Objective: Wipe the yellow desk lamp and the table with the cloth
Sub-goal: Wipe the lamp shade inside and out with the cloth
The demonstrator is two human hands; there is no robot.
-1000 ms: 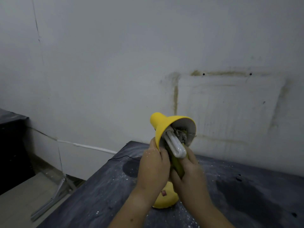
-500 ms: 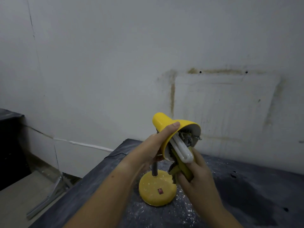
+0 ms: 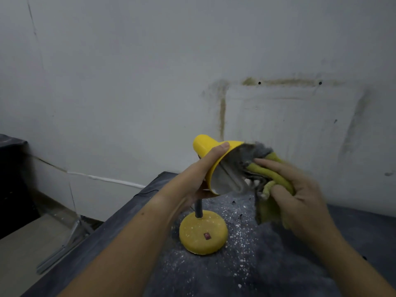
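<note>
**Q:** Where is the yellow desk lamp standing?

**A:** It is standing on the dark table, near the table's left part. Its round base is resting flat on the surface. A short dark stem is rising from the base to the shade. The shade is tilting so that its opening is facing right and slightly toward the viewer.

**Q:** What is the left hand doing?

**A:** It is gripping the shade. The thumb is lying along the upper yellow surface, and the other fingers are curling beneath the rim.

**Q:** And the right hand?

**A:** It is holding the cloth, a bunched yellow-green and grey piece. Its fingers are curling around the bundle and pressing the grey end into the shade's opening. A loose fold is hanging below the palm, above the table. Motion blur is obscuring the cloth's edge and the shade's interior.

**Q:** What is showing on the table itself?

**A:** White specks are lying scattered around the base, densest to its right and in front of it. Some are also dotting the base itself.

**Q:** What is lying behind?

**A:** A pale wall with brownish stain lines is standing behind the table. A white cable is running along the wall at the left.
</note>
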